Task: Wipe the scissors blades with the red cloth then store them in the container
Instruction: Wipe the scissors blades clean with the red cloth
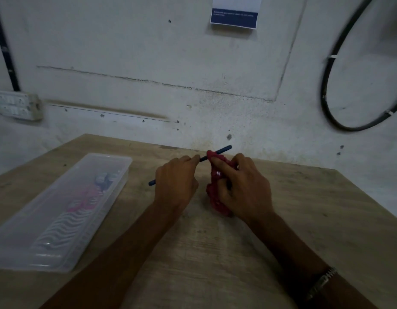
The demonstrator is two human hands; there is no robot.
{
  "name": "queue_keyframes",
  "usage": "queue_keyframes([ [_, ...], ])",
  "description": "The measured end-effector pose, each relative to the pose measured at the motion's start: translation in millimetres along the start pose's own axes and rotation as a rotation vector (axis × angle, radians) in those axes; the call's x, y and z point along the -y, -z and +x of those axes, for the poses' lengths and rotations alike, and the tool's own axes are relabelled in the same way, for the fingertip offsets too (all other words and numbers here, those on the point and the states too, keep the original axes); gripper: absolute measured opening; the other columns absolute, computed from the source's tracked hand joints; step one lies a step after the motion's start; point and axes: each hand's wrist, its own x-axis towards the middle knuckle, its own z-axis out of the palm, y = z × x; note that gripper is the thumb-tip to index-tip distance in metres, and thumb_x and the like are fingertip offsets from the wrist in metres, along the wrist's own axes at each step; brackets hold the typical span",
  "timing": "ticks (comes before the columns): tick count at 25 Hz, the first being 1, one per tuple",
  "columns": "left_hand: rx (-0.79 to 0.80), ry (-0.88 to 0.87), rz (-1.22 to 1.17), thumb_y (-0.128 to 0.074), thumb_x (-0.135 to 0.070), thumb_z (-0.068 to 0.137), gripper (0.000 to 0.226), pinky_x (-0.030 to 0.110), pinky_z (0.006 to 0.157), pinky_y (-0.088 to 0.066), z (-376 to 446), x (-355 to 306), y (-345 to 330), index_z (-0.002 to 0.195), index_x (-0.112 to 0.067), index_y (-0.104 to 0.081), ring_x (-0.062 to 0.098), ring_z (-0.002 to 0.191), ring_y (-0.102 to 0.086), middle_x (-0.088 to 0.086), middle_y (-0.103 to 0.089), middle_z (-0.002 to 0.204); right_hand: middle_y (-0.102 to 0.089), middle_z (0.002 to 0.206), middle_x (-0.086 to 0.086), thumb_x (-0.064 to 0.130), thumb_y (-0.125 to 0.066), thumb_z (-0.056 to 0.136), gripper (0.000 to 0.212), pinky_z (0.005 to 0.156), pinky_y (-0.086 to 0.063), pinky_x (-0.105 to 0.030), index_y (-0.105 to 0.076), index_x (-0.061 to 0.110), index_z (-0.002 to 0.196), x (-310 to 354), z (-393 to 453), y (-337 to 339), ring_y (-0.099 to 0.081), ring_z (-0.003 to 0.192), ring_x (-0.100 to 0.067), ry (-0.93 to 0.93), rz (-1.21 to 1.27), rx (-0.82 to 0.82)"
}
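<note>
My left hand grips a thin dark blue stick-like tool, which looks like a pen or pencil rather than scissors. Its near end pokes out at the left of my fist and its far end points up and right. My right hand holds a crumpled red cloth and pinches the cloth around the tool's middle. A clear plastic container lies on the table's left side. Inside it I see pink-handled items and some grey-blue ones, blurred through the plastic.
The wooden table meets a white wall at the back. A socket strip is fixed to the wall at the left, and a black cable loop hangs at the right. A watch sits on my right wrist.
</note>
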Motion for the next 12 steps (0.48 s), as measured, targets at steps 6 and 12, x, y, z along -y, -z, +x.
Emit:
queue_keyframes([
  [6, -0.163, -0.031, -0.132, -0.066, -0.001, 0.085, 0.057, 0.036, 0.068, -0.057, -2, 8, -6, 0.136, -0.026, -0.064, 0.023, 0.086, -0.07, -0.002, -0.075, 0.113, -0.059, 0.09, -0.001, 0.026, -0.066, 0.085, 0.044, 0.055, -0.04, -0.023, -0.069, 0.019, 0.128, 0, -1, 10, -0.05, 0.074, -0.013, -0.122, 0.195, -0.285],
  [12, -0.315, -0.286, -0.284, -0.071, 0.011, 0.077, 0.054, 0.039, 0.091, -0.058, 4, 28, -18, 0.122, -0.019, -0.075, 0.026, 0.101, -0.074, 0.004, -0.076, 0.12, -0.058, 0.085, 0.011, 0.033, -0.047, 0.092, 0.037, 0.061, -0.047, -0.028, -0.074, 0.03, 0.118, -15, 6, 24, -0.055, 0.071, -0.006, 0.017, 0.438, -0.007],
])
